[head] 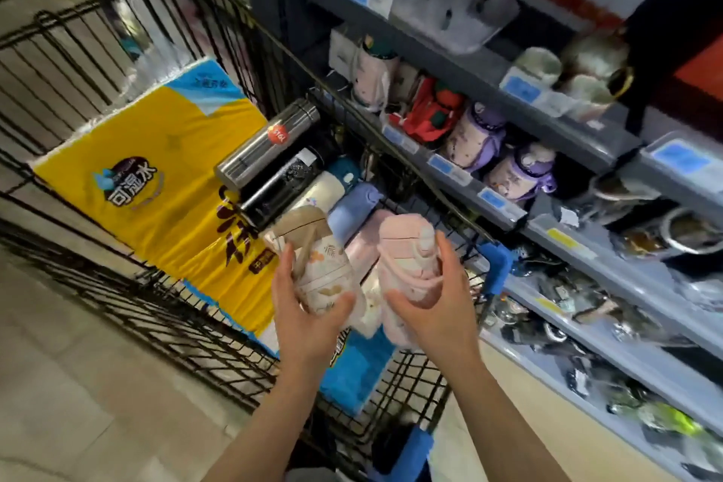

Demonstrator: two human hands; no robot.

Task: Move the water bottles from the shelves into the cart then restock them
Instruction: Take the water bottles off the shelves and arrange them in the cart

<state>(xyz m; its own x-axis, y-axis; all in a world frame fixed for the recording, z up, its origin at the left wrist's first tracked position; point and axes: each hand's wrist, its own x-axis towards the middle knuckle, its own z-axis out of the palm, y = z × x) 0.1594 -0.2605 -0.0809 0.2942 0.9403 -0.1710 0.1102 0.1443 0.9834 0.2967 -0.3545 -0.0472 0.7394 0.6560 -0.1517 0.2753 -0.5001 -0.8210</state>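
Over the cart (219, 329), left hand (309, 319) grips a floral beige bottle (319, 266); right hand (434, 309), fingers curled, holds a pink bottle (407, 258).

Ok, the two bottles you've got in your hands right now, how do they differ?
The bottle with the tan lid, in the left hand, is cream with small floral prints; the pink bottle, in the right hand, is plain pale pink. The tan lid is angular with a flat strap, while the pink one has a rounded top with a looped strap. Both are held over the cart, lids pointing away.
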